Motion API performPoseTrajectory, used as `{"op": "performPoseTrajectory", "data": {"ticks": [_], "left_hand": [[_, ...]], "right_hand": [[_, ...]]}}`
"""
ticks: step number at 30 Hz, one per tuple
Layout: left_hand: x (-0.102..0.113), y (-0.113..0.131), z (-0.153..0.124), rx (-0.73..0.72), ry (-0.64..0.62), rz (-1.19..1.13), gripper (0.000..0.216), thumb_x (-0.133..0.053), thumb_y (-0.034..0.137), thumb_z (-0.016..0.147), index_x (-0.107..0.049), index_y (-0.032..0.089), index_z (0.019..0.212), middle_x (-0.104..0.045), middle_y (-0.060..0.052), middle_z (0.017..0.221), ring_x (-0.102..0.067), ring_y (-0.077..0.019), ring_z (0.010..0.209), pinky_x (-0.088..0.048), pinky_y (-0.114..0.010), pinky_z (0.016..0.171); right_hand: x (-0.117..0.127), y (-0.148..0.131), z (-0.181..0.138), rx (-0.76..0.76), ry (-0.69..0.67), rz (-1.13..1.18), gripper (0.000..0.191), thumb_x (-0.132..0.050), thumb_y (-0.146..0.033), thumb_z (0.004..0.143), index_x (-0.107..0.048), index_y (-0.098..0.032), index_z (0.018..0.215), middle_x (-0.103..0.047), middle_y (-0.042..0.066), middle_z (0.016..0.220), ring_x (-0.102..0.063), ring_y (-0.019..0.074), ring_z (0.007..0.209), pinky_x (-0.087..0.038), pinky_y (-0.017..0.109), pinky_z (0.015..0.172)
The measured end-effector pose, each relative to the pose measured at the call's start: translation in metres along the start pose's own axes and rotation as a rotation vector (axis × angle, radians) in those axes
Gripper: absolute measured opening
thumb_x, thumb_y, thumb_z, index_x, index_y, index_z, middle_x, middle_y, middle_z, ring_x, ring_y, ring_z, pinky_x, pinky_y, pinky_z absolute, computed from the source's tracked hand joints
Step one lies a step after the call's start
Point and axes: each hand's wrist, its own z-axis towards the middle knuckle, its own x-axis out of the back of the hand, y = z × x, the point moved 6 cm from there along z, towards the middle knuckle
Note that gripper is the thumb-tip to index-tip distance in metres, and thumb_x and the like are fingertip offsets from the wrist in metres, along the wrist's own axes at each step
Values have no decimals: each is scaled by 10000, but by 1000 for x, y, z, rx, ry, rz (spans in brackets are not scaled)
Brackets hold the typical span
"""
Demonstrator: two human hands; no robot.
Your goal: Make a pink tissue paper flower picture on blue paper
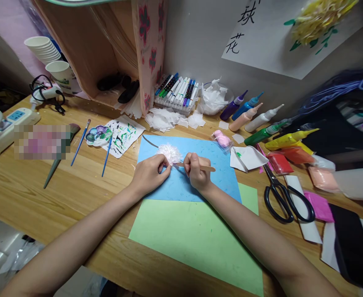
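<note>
A fluffy white paper flower lies near the top of a blue sheet, with a thin dark curved strip reaching out from its left. My left hand is closed in a pinch at the flower's lower edge. In my right hand, closed in a fist, is a wooden craft stick. The stick's left end points to the flower's lower right edge, close to my left fingertips. Whether its tip touches the petals cannot be made out. Under the blue sheet lies a green sheet.
Brushes and a paint-smeared paper lie left. Behind are markers, white paper scraps and a bowl of scraps. Paint bottles, clay packets and black scissors stand or lie right.
</note>
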Motion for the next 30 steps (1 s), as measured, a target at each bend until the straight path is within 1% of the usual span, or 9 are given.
{"op": "performPoseTrajectory", "data": {"ticks": [3,6,12,16,18,22,25,27,30], "left_hand": [[0,-1,0,15,12,-24,178,-480,346,829,-528,199,742,-475,32,606,-466,-119,583,-298,-228,551],[1,-3,0,36,38,-54,235,-460,357,843,-473,191,677,-449,38,575,-446,-111,555,-290,-230,543],[2,-4,1,53,55,-68,292,-401,309,866,-398,189,599,-430,33,555,-401,-104,523,-274,-240,537],[1,-5,2,57,51,-51,298,-392,305,867,-388,190,592,-434,29,555,-395,-108,522,-266,-243,537],[2,-5,2,55,55,-51,301,-396,301,865,-385,189,586,-434,30,553,-390,-106,518,-262,-242,534],[1,-4,2,50,53,-56,292,-409,290,856,-381,189,583,-422,34,548,-382,-103,513,-259,-240,530],[1,-4,2,45,54,-55,284,-418,280,849,-374,189,583,-414,38,545,-386,-101,513,-259,-240,532],[1,-4,2,41,59,-51,277,-421,271,845,-377,189,585,-416,38,547,-391,-102,515,-261,-240,535],[1,-4,2,39,58,-48,271,-424,263,841,-378,190,585,-421,37,550,-394,-103,517,-264,-242,537]], "right_hand": [[-1,-1,1,-5,-20,-32,523,-222,-387,960,-386,-206,497,-440,-13,462,-441,97,443,-365,252,511],[-1,1,1,-16,-20,-33,517,-225,-394,961,-392,-202,511,-443,-16,469,-453,94,451,-367,241,514],[-5,9,3,-135,-35,2,512,-233,-458,949,-398,-204,536,-408,-37,427,-428,87,400,-359,223,458],[-5,16,12,-270,61,72,504,-270,-485,935,-364,-210,523,-326,-67,355,-375,79,310,-330,214,383],[-5,17,15,-298,101,99,504,-290,-489,929,-358,-212,513,-309,-70,339,-354,77,286,-303,215,350],[-5,13,12,-225,77,126,525,-295,-480,930,-367,-209,486,-343,-53,363,-373,78,316,-315,224,371],[-1,9,6,-158,76,110,540,-277,-461,939,-367,-211,469,-366,-37,386,-384,84,352,-323,234,396],[2,9,3,-142,95,96,545,-263,-447,945,-351,-213,460,-366,-31,388,-384,89,366,-326,239,408],[3,7,3,-100,79,57,544,-243,-428,951,-343,-215,459,-386,-24,402,-399,94,388,-339,246,433]]}}
